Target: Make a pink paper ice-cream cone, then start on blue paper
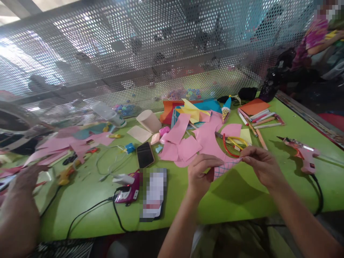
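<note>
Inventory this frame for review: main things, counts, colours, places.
table: one, green, foreground
perforated screen: one, grey, behind table
loose paper: several, pink, centre
scissors: one, red-yellow, centre right
glue gun: one, pink, right
pens: several, mixed, right rear
phone: one, black-screened, centre left
power strip: one, magenta-white, centre left
bottle: one, whitish, left rear
co-worker's hand: one, far left
patterned piece: one, pink-blue, foreground
left hand: one, holding piece
right hand: one, holding piece

Pink paper piece (226, 169), crosshatched in blue (a lattice), pinched at both ends, tapering up rightward, above the green tabletop (176, 193)
</note>
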`<state>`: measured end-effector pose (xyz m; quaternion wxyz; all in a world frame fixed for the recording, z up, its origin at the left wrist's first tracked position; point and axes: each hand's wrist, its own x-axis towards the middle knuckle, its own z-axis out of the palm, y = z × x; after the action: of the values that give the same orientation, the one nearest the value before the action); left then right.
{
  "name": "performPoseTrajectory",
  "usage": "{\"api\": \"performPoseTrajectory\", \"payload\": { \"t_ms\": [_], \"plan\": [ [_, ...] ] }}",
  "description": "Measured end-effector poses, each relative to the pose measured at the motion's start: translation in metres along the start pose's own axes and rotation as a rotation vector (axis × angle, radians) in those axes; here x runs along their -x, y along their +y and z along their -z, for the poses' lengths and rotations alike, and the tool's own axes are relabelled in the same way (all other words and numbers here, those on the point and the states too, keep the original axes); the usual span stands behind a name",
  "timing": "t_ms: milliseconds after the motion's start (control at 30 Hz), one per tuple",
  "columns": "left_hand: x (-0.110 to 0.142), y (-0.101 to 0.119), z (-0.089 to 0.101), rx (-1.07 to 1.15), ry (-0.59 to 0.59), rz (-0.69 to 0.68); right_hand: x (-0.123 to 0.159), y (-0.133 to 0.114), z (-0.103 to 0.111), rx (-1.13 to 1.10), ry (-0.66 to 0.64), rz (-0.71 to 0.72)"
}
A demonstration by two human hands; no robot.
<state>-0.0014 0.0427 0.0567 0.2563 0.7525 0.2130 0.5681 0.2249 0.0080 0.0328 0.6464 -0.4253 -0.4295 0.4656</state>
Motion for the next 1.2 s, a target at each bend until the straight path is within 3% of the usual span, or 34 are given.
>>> {"api": "performPoseTrajectory", "payload": {
  "t_ms": [233, 333, 433, 567, 733, 1200],
  "plan": [
    [0.0002, 0.0002, -0.0009, 0.010, -0.008, -0.032, -0.0007, 0.0008, 0.0008, -0.027, -0.005, -0.014],
    [0.0008, 0.0001, -0.0021, -0.007, -0.010, -0.038, -0.0001, -0.0012, -0.0001, 0.009, -0.073, -0.041],
    [0.0005, -0.0001, -0.0035, -0.023, -0.009, -0.046, 0.0009, -0.0031, -0.0013, 0.099, -0.131, 0.016],
    [0.0004, -0.0010, -0.0041, -0.041, 0.002, -0.041, 0.0017, -0.0031, -0.0006, 0.155, -0.100, 0.112],
    [0.0020, -0.0026, -0.0030, -0.075, 0.014, 0.042, 0.0007, 0.0000, 0.0031, 0.196, -0.116, 0.174],
    [0.0013, -0.0041, -0.0032, -0.057, -0.011, 0.048, 0.0014, -0.0052, 0.0003, 0.257, -0.170, 0.164]
  ]
}}
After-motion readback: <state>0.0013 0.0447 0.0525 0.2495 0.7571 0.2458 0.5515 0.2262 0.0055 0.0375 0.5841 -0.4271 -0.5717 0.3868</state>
